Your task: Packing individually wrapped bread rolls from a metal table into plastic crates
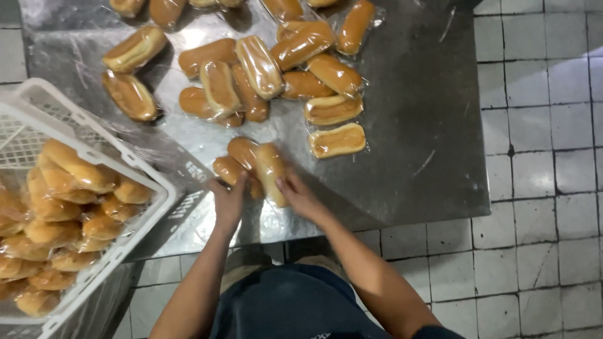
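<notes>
Near the front edge of the scuffed grey metal tabletop [414, 125], the left hand [227, 199] and right hand [298, 194] close their fingers around a small bunch of golden-brown oblong buns in clear plastic wrappers [254, 164]. More wrapped buns [264, 69] lie heaped toward the far edge. A white plastic lattice crate [94, 135], filled with similar buns, overhangs the left edge.

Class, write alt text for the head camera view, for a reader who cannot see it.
Seen from above, a person's left hand and right hand gather a few wrapped buns at the near edge of a steel table. More wrapped buns lie in a pile farther back, and a white crate on the left holds many more.
</notes>
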